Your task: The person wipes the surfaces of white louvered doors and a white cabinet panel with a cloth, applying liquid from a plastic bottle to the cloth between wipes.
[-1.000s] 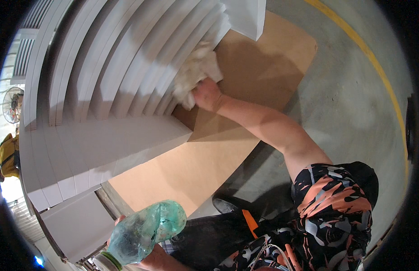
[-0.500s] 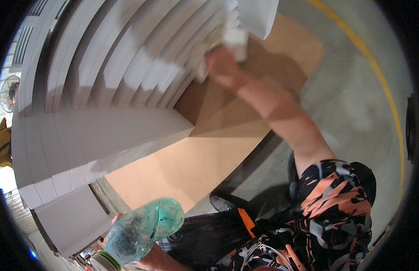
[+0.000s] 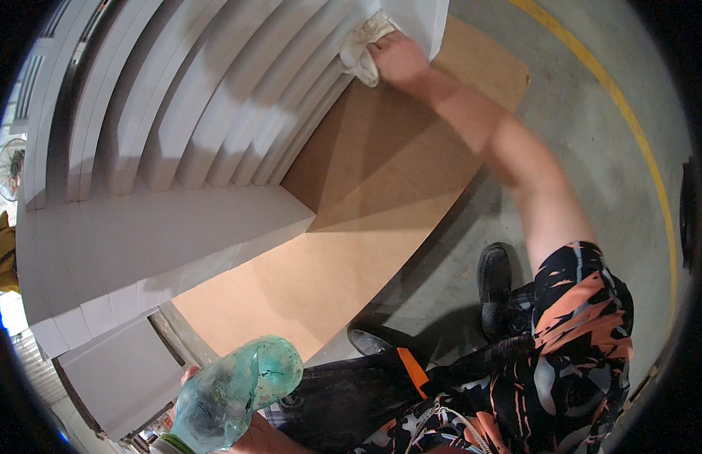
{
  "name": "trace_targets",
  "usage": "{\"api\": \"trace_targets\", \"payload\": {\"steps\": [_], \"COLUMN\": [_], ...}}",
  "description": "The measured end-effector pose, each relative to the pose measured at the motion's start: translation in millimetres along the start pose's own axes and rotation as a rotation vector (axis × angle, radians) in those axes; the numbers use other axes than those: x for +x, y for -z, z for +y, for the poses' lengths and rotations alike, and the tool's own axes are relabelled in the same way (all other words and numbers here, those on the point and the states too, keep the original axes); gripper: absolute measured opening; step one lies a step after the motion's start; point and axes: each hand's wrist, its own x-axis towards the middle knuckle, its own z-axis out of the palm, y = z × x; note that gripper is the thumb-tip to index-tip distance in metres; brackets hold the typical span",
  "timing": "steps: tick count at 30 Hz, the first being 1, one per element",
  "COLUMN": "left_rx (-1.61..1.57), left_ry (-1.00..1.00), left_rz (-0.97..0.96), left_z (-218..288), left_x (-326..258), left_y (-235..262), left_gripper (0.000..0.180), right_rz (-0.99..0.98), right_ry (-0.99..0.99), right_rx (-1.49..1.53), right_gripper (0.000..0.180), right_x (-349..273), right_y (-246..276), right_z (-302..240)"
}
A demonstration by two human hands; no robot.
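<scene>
My right hand [image 3: 401, 59] is closed on a crumpled white rag [image 3: 363, 47]. It presses the rag against the far end of a stack of white slatted panels [image 3: 215, 98], close to the far side wall. My left hand [image 3: 254, 437] is wrapped round a dented, see-through green plastic bottle [image 3: 241, 390], held tilted with its cap end toward the lower left. Dark smudges mark the bottle, and most of the left fingers are hidden behind it.
The panels stand on a brown board [image 3: 290, 280] lying on the grey floor [image 3: 585, 166]. A yellow line [image 3: 619, 98] curves along the right. Another white panel stack [image 3: 120, 374] sits at lower left. My shoes [image 3: 495, 272] are beside the board. A fan [image 3: 10, 168] is at far left.
My right hand has moved the rag up and slightly right along the panels to their far end. The left hand and bottle have shifted only slightly, down and left.
</scene>
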Motion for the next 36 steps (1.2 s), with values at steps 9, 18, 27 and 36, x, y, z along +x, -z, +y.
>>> {"api": "trace_targets", "payload": {"steps": [9,18,27,36], "left_rx": [0.086,-0.058,0.152,0.082], "left_ry": [0.012,0.069,-0.078,-0.041], "left_rz": [-0.013,-0.036,-0.107,-0.190], "left_z": [-13,-12,-24,-17], "left_x": [7,8,18,19], "left_y": [-7,7,0,10], "left_gripper": [0.035,0.035,0.034,0.058], "right_rz": [0.161,0.169,0.244,0.033], "right_ry": [0.293,-0.331,-1.070,-1.055], "right_rx": [0.571,0.489,1.005,0.765], "right_gripper": [0.015,0.020,0.035,0.025], "right_x": [-9,-3,22,27], "right_y": [36,3,40,19], "right_z": [-171,-36,-224,-135]}}
